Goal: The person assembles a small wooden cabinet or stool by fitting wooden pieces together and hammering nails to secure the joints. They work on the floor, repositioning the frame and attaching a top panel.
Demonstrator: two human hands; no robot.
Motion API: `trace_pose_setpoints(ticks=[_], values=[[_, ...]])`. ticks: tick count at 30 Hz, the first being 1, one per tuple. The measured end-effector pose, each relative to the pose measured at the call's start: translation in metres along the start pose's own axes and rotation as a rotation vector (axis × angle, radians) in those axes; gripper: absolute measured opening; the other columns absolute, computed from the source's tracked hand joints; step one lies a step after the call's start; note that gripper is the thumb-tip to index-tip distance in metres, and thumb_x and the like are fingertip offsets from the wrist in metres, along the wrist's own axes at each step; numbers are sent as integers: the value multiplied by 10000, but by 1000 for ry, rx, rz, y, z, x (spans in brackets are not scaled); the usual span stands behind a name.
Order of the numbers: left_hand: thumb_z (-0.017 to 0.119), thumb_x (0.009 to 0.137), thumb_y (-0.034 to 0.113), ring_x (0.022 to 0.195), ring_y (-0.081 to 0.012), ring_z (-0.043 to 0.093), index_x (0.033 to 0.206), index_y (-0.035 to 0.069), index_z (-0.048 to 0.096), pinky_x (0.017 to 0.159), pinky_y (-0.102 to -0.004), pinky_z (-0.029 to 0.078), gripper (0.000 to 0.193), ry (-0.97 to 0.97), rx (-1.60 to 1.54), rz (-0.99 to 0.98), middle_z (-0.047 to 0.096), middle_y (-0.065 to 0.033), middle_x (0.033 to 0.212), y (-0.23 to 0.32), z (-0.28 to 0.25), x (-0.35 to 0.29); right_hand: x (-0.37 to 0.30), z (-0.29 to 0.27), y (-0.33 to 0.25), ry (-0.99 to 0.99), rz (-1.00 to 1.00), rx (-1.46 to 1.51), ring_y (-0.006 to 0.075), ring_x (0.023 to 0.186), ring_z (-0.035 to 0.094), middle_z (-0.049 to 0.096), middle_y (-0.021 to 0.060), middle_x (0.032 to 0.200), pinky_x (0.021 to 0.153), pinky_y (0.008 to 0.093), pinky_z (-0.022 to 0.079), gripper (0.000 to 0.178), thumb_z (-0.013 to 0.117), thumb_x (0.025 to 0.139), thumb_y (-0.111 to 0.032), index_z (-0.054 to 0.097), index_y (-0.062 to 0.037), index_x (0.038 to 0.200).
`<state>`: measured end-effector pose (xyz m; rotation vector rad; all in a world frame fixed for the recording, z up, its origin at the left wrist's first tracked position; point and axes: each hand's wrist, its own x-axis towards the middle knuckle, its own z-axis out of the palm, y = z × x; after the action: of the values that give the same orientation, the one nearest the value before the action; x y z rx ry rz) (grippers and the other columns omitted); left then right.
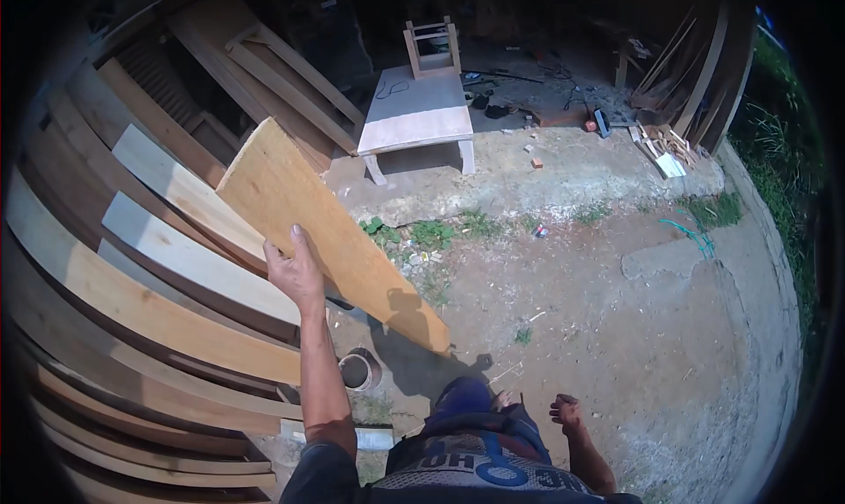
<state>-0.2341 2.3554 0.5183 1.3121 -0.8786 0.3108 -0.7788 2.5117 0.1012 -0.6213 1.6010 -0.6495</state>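
A long yellowish wooden board (330,218) stands on edge, slanting from the far left down toward the ground in front of me. My left hand (297,273) grips its near edge, with the thumb and one finger showing and the other fingers hidden behind it. The board's lower end is close to my feet, and my shadow falls across it. By my right side hangs my right hand (566,409), its fingers loosely curled and apart, with nothing visible in them.
Several wooden planks (158,306) lean in a row along the left. A bucket (359,369) sits beside my left forearm. Ahead, a low table (418,117) carries an upturned stool (432,48) on a concrete ledge (563,183). Wood scraps (660,147) lie at the right.
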Motion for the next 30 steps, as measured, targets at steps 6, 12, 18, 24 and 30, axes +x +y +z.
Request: trace_pose_setpoints(ticks=[6,12,18,24,30], values=[[693,890,166,940,-355,663,1277,-23,558,813,-417,522,451,-10,305,-24,671,-218,1035,-75,143,-23,98,-40,-133,42,-72,-57,222,772,670,681,150,1045,615,348,545,514,587,962,-292,508,-17,1389],[679,828,74,1097,-444,566,1414,-5,426,929,-501,446,643,-79,482,166,574,-246,1260,-120,282,-12,188,-76,-194,97,0,-159,231,778,676,678,161,1059,629,368,550,546,608,949,-324,502,-43,1405],[648,922,134,1022,-430,545,1398,-65,423,906,-482,448,563,-183,432,-181,551,-269,1082,-144,382,-21,231,-104,-229,187,177,19,260,795,691,680,159,1017,629,396,563,533,625,921,-299,521,-26,1367],[557,1027,283,935,-245,615,1275,-41,544,814,-371,504,408,-384,315,-436,645,-185,1108,-154,454,-8,283,-81,-310,200,229,84,265,788,691,678,168,1025,623,391,559,500,604,933,-274,526,-38,1366],[536,1039,327,939,-206,594,1278,-62,534,813,-330,501,456,-414,120,-320,639,-128,1119,-133,553,13,368,-66,-373,163,150,-45,277,834,703,685,207,1087,632,381,572,421,577,972,-218,557,-1,1333]])
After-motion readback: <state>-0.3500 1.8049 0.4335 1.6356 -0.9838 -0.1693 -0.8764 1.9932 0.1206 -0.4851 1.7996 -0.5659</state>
